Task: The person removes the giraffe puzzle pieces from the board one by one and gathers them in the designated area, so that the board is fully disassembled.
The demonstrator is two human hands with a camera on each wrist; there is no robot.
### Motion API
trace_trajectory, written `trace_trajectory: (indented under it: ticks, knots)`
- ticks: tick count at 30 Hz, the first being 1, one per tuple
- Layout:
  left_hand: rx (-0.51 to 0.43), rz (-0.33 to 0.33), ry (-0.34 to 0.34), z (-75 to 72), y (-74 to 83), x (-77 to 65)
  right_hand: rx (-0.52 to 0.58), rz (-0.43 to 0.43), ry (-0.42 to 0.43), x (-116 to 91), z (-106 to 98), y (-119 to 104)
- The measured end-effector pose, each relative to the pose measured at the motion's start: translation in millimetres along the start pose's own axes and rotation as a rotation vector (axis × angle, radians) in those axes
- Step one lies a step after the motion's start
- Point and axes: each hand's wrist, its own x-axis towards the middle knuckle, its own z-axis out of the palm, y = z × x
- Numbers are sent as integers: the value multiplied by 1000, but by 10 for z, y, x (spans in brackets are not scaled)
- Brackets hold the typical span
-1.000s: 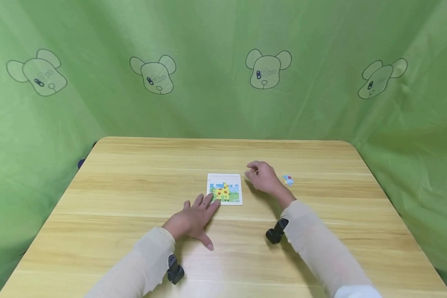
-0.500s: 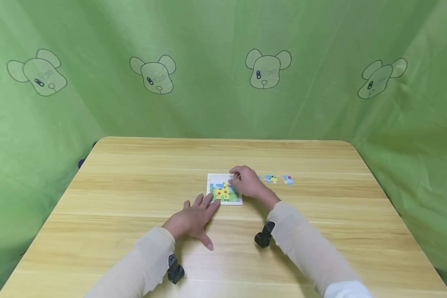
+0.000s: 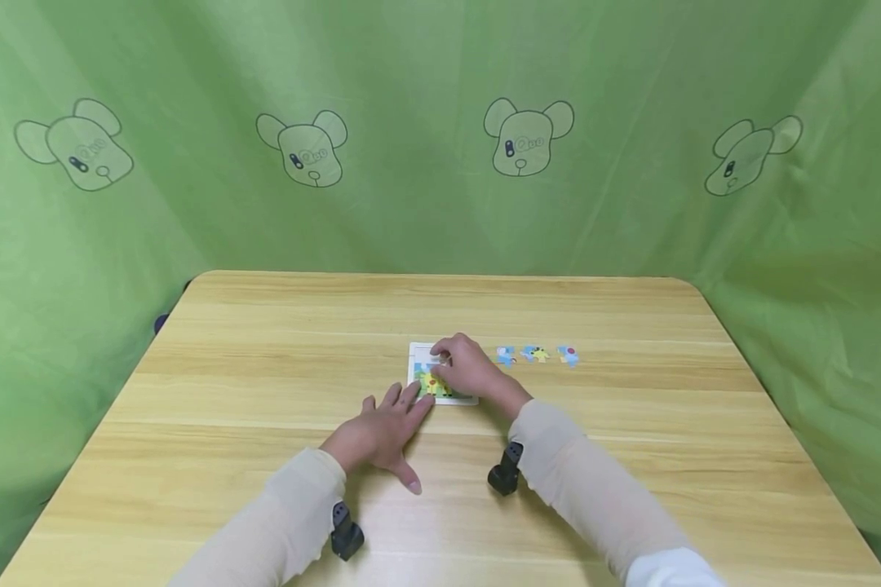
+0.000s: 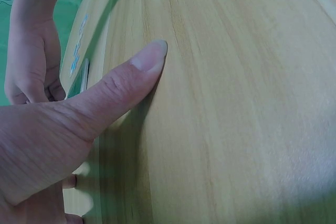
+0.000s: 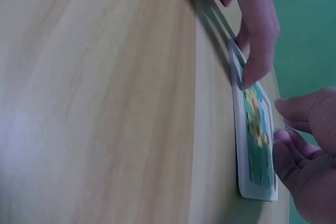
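Note:
A small giraffe jigsaw puzzle (image 3: 426, 391) lies in a white-rimmed tray on the table; a pale strip shows along its top. The fingertips of my left hand (image 3: 382, 432) rest on the tray's lower left edge, fingers spread and thumb out to the side. Over the middle of the puzzle is my right hand (image 3: 470, 367), thumb and fingers bent together. It pinches a small puzzle piece, mostly hidden by the fingers. In the right wrist view, the right fingertips (image 5: 281, 142) are close above the tray (image 5: 244, 177).
Several loose puzzle pieces lie in a row right of the tray: a blue one (image 3: 506, 355), a yellow and blue one (image 3: 536, 354) and one with a red dot (image 3: 568, 355). Green curtains (image 3: 411, 220) surround the wooden table (image 3: 264, 326).
My right hand has moved left from beside the tray to over the puzzle, uncovering loose pieces on the right. My left hand has stayed in place.

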Motion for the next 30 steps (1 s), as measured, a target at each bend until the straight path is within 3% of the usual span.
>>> trace_trajectory:
  ticks: [13,30]
  knots:
    - [5,10,3,30,11,-1,-118,22,-67,-5,93,-9]
    - [10,1,5,26,-16,-1,-85,-10,-44,9,98,-37]
